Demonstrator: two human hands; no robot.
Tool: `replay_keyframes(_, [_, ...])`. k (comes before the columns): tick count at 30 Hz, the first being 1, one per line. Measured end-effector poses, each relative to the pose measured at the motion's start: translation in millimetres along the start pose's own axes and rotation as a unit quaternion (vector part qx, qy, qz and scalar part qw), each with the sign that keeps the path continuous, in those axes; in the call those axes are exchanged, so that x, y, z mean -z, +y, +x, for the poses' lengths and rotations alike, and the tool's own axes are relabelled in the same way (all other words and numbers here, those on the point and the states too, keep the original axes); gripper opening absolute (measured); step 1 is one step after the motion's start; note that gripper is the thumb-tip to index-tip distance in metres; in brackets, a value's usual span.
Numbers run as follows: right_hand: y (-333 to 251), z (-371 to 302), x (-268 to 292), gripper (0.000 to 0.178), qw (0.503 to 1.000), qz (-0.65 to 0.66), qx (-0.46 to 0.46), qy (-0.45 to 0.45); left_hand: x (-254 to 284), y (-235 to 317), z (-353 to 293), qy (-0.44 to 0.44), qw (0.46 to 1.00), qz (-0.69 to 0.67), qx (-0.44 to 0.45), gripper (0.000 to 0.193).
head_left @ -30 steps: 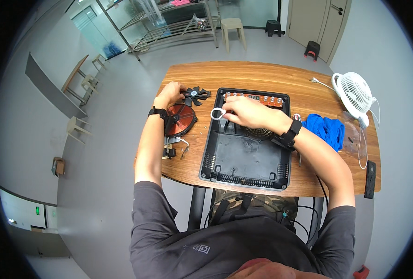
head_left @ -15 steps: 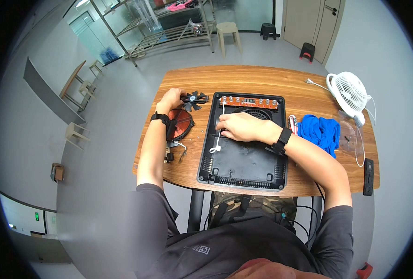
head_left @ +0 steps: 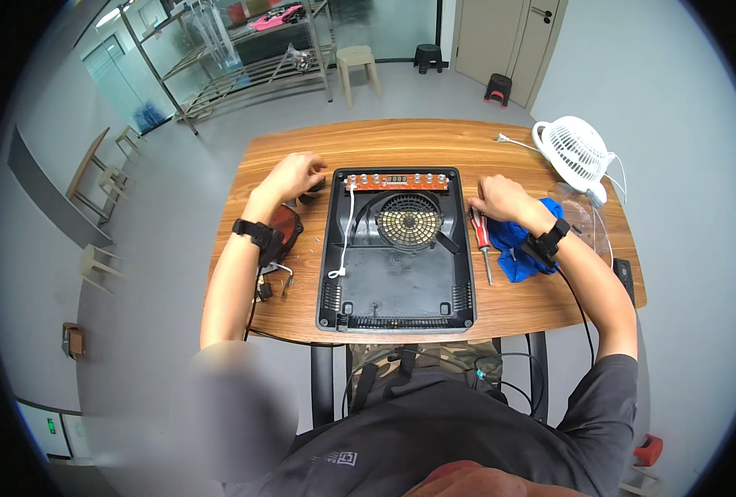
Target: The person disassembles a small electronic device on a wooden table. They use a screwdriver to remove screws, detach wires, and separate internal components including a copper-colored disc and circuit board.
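A black, shallow casing (head_left: 397,286) lies open on the wooden table before me, with an orange circuit board (head_left: 397,182) along its far edge and a round grille (head_left: 409,222) inside. A white cable (head_left: 349,234) runs down its left part. Left of the casing, my left hand (head_left: 296,176) bends its fingers over a small black fan (head_left: 311,195), mostly hidden beneath them. My right hand (head_left: 501,199) is curled closed at the handle end of a red-and-white screwdriver (head_left: 481,236), beside a blue cloth (head_left: 517,253). A dark-red round coil (head_left: 286,230) lies by my left wrist.
A white fan (head_left: 573,153) with its cord stands at the table's far right. Near it lie a clear plastic bag (head_left: 579,219) and a dark bar-shaped object (head_left: 623,277). Loose small parts (head_left: 264,288) lie at the near left. Metal shelving (head_left: 252,62) and stools stand beyond.
My right hand has left the white cable in the casing and moved right to the screwdriver. My left hand has shifted over the black fan. The view has turned slightly right.
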State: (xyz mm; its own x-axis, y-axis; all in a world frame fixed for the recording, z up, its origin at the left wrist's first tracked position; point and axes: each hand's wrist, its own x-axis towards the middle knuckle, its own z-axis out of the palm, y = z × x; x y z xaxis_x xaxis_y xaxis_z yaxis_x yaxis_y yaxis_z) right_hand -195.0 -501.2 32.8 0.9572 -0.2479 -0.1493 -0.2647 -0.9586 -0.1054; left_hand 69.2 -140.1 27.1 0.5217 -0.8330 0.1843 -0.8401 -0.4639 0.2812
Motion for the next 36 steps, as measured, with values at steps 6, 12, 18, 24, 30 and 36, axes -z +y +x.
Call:
replay_keyframes(6, [10.4,-6.2,-30.0,0.05,0.999,-0.002,0.002,-0.035,-20.8,65.6,37.4,-0.091,0.991,0.063,-0.076,0.032])
replay_keyframes(12, [12.2,-1.9,-43.5,0.055,0.998,0.027,-0.017,-0.05,-38.8,87.5,58.4,-0.102,0.989,0.078,-0.067,0.04])
replay_keyframes(18, [17.0,1.8,-62.8,0.053,0.998,0.068,0.006,-0.008,-51.2,80.2,67.4,-0.085,0.989,0.044,-0.111,0.041])
replay_keyframes(24, [25.3,14.4,-63.6,0.045,0.995,0.082,0.056,-0.013,-57.8,82.5,66.7,-0.074,0.99,0.045,-0.111,0.036])
replay_keyframes(30, [32.8,22.0,0.8,0.046,0.976,0.185,0.001,0.116,-61.7,86.1,75.2,-0.091,0.991,0.05,-0.086,0.033])
replay_keyframes(36, [9.4,32.0,87.7,0.055,0.923,0.253,0.113,0.266,-63.6,84.4,80.2,-0.107,0.991,0.048,-0.068,0.036])
